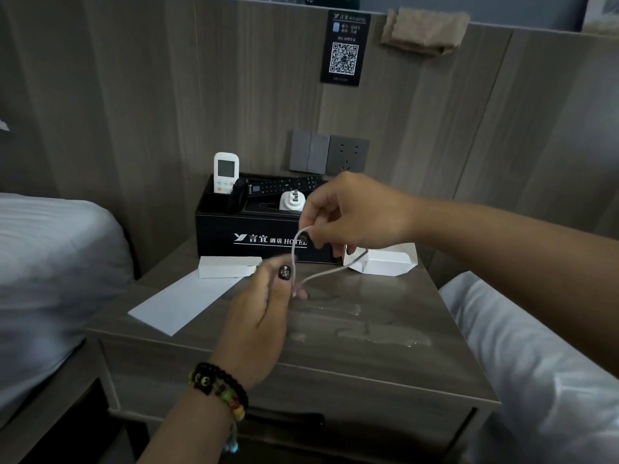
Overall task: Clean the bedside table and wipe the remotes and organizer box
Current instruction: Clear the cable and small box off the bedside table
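- Head view: looking down at a bedside tabletop [385,356] with a black organizer box [254,239] at its back edge, taken as landmark.
- Pinching a thin white cable [296,259] in front of the box, right hand [355,212] gripping the upper loop between thumb and fingertips, left hand [258,316] gripping the lower end; both grips narrow, closed on the cable.
- Holding it clear above the tabletop, seemingly gathering or coiling it so the surface can be cleared for wiping.
- Standing upright in the box's left compartment: a white remote [226,174]; lying across the box's top: a black remote [284,186], with a white plug adapter [290,200] just in front of it. Neither remote being touched yet.
- Lying in front of the box to the left: a small white carton [224,266] and a white sheet of paper [181,304]; to the right, an open white carton [385,261].
- Glistening in front of the box, near the front edge: wet patches [375,333], needing wiping.
- Draping over the wall panel well above the box: a beige cloth [425,31], out of immediate reach.
- Blocking a clean wipe, by judgement: cartons, paper and cable, needing removal first.
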`<state>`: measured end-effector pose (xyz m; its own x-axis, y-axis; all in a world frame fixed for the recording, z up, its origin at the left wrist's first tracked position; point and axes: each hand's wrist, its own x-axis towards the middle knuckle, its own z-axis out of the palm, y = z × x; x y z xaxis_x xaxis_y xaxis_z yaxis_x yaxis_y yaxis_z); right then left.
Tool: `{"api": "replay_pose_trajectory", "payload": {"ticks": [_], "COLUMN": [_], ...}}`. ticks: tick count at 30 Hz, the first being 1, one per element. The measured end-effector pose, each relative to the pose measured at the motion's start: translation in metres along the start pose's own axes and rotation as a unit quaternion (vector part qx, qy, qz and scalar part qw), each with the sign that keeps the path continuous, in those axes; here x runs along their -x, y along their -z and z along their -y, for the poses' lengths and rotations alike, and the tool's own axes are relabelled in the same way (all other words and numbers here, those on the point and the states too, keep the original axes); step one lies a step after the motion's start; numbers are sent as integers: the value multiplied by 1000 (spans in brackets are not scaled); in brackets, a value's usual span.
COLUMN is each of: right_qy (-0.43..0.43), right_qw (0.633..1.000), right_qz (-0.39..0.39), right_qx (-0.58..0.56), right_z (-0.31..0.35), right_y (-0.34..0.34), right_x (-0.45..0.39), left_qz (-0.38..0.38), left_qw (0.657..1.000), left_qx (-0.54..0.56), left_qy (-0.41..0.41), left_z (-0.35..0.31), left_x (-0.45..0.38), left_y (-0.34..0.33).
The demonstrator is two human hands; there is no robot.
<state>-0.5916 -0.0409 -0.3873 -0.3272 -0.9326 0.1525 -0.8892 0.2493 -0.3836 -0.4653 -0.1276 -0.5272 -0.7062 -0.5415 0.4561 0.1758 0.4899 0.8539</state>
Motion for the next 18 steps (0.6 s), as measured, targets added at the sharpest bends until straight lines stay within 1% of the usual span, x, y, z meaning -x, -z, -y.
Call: {"api": "replay_pose_trajectory", "payload": {"ticks": [2,5,8,11,13,15,18], "right_qy": [2,12,8,9,9,-2,-25], "right_qw": [1000,999,999,998,996,984,933], "right_qz": [-10,-36,-37,-3,-8,-43,-89], "right_qx": [8,-3,-29,-59,-83,-171,-349], "right_z": [1,1,-8,-19,-25,-30,-28], "right_y": [-2,-7,-18,-34,-47,-64,-93], "right_x": [-2,-2,9,25,31,36,43], "left_qz": [13,20,-6,-56,-69,-74,-55], "left_qw": [999,999,1000,994,982,954,901], "left_qx": [-11,-31,5,94,170,276,417], "left_qy": [-27,-36,-26,0,41,90,108], "left_z": [-1,4,10,12,9,5,1], "left_x": [2,-1,-6,-11,-14,-16,-14], "left_y": [3,10,18,26,27,26,29]}}
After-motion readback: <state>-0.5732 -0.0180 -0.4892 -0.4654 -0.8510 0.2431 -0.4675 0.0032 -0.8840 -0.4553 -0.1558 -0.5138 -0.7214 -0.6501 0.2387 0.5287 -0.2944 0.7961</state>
